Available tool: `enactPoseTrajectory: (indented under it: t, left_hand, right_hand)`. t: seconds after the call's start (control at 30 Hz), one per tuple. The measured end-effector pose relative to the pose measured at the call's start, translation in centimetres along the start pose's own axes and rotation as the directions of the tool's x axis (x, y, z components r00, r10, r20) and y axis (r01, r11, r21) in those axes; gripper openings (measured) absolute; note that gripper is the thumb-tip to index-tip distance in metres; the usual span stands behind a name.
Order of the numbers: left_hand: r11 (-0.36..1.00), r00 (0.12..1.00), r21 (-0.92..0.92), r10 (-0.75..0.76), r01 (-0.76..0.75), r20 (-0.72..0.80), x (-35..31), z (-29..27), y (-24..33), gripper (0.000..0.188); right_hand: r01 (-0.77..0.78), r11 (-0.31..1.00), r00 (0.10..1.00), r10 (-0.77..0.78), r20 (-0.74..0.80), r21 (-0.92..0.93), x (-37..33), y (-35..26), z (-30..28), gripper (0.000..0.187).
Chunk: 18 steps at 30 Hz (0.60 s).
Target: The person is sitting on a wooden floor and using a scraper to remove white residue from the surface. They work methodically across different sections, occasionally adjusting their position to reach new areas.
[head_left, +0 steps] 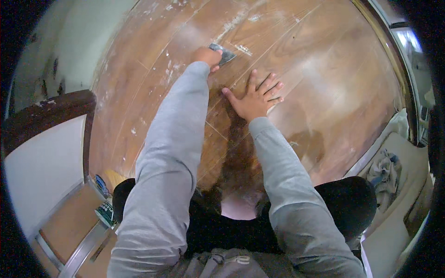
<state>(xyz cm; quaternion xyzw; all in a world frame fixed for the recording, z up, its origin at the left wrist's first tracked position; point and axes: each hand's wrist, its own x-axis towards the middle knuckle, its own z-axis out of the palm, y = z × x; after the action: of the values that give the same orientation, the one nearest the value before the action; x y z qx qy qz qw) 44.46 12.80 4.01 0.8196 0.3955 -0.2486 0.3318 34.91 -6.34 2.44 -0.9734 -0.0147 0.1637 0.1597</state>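
No text legible; marks on green-white container (105, 212), grey garment (234, 266) too blurred.

The scraper (227, 56) is left of the right hand (255, 102).

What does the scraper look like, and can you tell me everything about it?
The scraper has a flat, dark grey blade that looks like metal and widens away from the person's left hand. That hand is closed around it, so the handle is mostly hidden. The blade points to the right, low over the brown wood-look floor, close to a whitish streak. Whether its edge touches the floor is hard to tell.
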Motion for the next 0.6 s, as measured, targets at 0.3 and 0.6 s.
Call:
enactPoseTrajectory:
  t: [0.3, 0.6]
  left_hand:
    - [1.000, 0.995, -0.024, -0.004, 0.006, 0.102, 2.5, 1.5, -3.0, 0.051]
    - [0.996, 1.000, -0.091, 0.006, -0.003, 0.029, -4.6, 1.6, -4.7, 0.038]
  right_hand:
    - [0.001, 1.000, 1.000, -0.001, 0.003, 0.005, -0.2, 0.1, 0.0, 0.119]
    - [-0.015, 1.000, 0.997, 0.013, 0.072, 0.015, 0.2, 0.1, -1.2, 0.136]
